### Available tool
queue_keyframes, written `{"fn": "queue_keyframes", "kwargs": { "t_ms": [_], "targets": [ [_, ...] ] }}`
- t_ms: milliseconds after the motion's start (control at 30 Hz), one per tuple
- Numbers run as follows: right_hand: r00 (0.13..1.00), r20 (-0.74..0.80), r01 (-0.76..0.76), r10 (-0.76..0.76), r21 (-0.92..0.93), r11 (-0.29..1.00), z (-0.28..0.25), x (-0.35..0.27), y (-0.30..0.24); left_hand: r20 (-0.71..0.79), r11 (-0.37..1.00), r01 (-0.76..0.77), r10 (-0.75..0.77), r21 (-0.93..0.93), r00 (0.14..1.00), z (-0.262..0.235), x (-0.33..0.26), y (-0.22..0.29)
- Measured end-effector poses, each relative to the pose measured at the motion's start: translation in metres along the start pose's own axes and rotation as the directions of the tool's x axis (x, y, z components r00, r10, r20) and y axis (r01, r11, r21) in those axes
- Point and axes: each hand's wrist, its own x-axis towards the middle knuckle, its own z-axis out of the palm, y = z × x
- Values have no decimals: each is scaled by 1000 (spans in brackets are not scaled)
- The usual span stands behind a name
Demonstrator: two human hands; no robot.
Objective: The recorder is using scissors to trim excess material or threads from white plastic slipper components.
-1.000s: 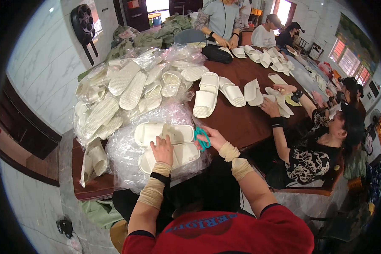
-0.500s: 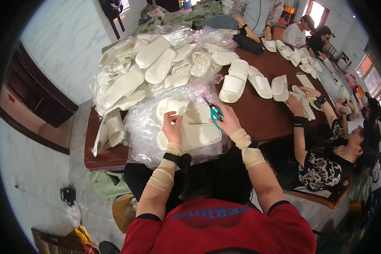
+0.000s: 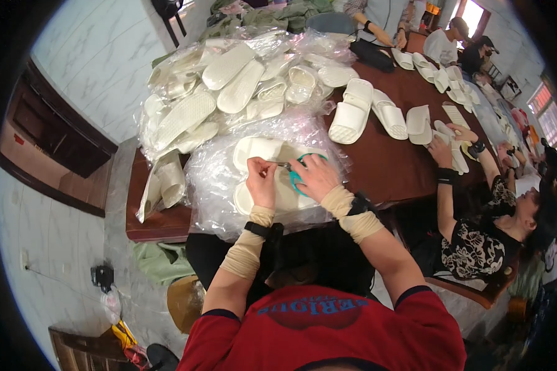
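Observation:
Scissors with teal handles [image 3: 296, 182] are gripped in my right hand [image 3: 319, 178], their dark blades pointing left toward my left hand [image 3: 262, 181]. The fingers of my left hand are pinched together close to the blade tips; whatever lies between them is too small to make out. Both hands are above a pair of white slippers. The upper slipper [image 3: 249, 150] shows behind my fingers, and the lower slipper [image 3: 244, 199] is partly covered by my left hand. Crumpled clear plastic [image 3: 213, 185] lies under the pair.
Bagged white slippers [image 3: 241, 86] are heaped beyond my hands. Several loose slippers [image 3: 353, 114] line the brown table [image 3: 371, 167] to the right, where a co-worker [image 3: 476, 235] handles one. Another bagged pair [image 3: 164, 185] sits at the table's left edge.
My right hand has turned the scissors from pointing away to pointing left, bringing the blades up to my left fingers. My left hand has shifted slightly right, still pinched.

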Motion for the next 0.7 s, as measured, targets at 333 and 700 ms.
{"fn": "queue_keyframes", "kwargs": {
  "t_ms": [333, 700],
  "targets": [
    [993, -90, -78, 82, 50, 996, 4, -6, 9, -13, 999, -41, 42, 29, 999, -13, 2, -6],
    [997, -21, -76, 77, 38, 996, -5, -14, -4, -55, 995, -57, 53, -86, 997, -16, 3, -3]
  ]
}}
